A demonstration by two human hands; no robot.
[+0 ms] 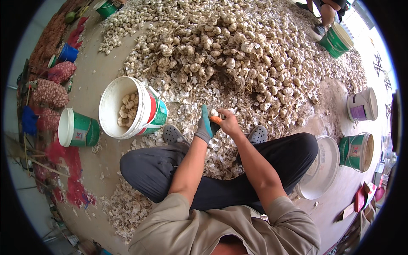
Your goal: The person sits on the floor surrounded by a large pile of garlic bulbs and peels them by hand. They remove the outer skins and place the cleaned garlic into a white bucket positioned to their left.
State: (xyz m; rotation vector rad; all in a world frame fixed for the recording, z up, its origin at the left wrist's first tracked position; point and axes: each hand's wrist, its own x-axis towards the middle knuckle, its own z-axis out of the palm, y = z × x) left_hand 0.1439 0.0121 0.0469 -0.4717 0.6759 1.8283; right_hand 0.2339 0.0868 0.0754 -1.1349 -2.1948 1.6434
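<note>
In a grey and teal glove, my left hand holds a whitish garlic bulb between my knees. My bare right hand meets it from the other side, its fingers closed at the bulb. Along the thumb of that hand shows an orange piece; whether it is a thumb cover or a tool handle I cannot tell. Beyond my hands rises a large heap of garlic bulbs with dry stems and roots. Left of my hands, a tilted white-lined bucket has several garlic bulbs inside.
Loose garlic skins cover the floor around my grey clogs. A green bucket lies far left, near filled red net bags. Right of my knee are a clear round tub and another green bucket. Another person's leg shows top right.
</note>
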